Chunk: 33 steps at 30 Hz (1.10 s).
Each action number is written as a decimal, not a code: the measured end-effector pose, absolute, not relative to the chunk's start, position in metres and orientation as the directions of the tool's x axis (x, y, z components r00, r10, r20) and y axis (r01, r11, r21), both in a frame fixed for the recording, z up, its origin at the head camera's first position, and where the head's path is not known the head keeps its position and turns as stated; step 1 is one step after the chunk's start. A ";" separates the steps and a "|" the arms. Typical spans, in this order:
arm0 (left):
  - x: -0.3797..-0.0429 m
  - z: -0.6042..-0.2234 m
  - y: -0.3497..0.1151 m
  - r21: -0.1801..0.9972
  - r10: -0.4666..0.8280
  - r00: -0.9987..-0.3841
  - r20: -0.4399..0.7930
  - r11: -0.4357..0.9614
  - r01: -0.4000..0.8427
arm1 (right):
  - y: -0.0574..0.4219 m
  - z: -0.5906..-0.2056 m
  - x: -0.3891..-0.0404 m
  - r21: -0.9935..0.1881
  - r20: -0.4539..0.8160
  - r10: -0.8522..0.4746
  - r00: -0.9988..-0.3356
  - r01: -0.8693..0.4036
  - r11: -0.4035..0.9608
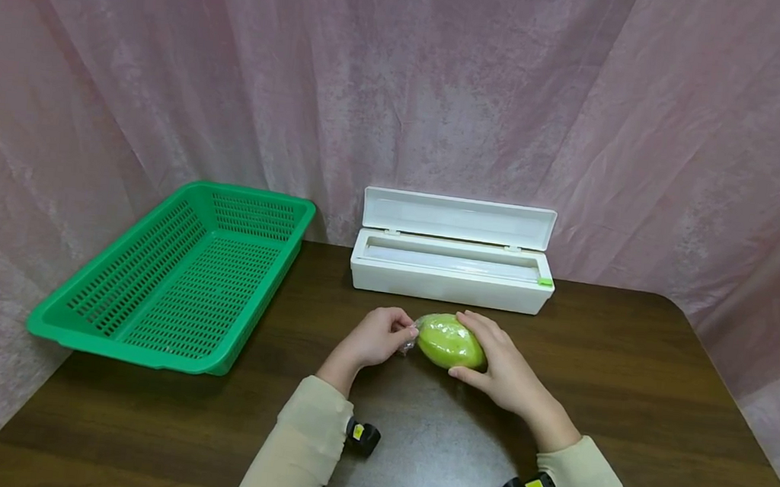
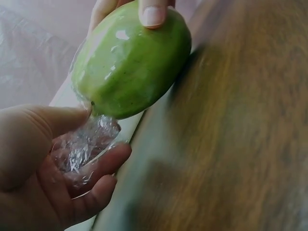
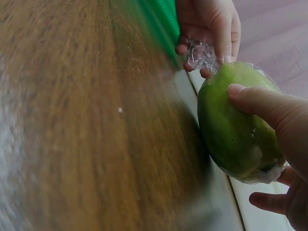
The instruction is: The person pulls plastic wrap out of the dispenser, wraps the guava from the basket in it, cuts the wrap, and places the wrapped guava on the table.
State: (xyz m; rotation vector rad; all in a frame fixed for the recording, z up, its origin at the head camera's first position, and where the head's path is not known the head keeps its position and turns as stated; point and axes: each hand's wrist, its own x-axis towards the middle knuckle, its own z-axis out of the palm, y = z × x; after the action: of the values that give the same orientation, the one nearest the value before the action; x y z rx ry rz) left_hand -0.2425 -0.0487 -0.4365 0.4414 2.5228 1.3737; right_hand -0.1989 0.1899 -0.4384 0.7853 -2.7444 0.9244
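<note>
An oval green fruit (image 1: 447, 342), papaya-like and wrapped in clear cling film, is held just above the dark wooden table near its middle. My right hand (image 1: 505, 367) grips its right end, the thumb on the near side and the fingers round the far side. At the other end my left hand (image 1: 370, 339) pinches the gathered tail of the cling film (image 2: 86, 144). That tail is crumpled and bunched close against the fruit's tip. In the right wrist view, the film looks loosely bunched at the fruit's lower end too.
Behind the hands stands a white cling film dispenser (image 1: 449, 282) with its lid raised and a roll inside. A green slotted basket (image 1: 217, 337) sits on the left of the table (image 1: 639, 401). Pink curtains (image 1: 484, 90) hang behind the table.
</note>
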 end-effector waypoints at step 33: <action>-0.239 -0.436 -0.045 0.937 0.241 -0.942 -0.232 0.316 -0.150 | 0.191 -0.440 -0.199 -0.531 0.306 -0.426 -0.851 -0.524 0.666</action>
State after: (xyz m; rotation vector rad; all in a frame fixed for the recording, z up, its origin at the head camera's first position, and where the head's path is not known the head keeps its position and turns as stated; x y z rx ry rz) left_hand -0.2393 -0.0451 -0.4357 0.0817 2.2583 1.6616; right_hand -0.1995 0.1914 -0.4397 0.7823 -2.7236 0.9410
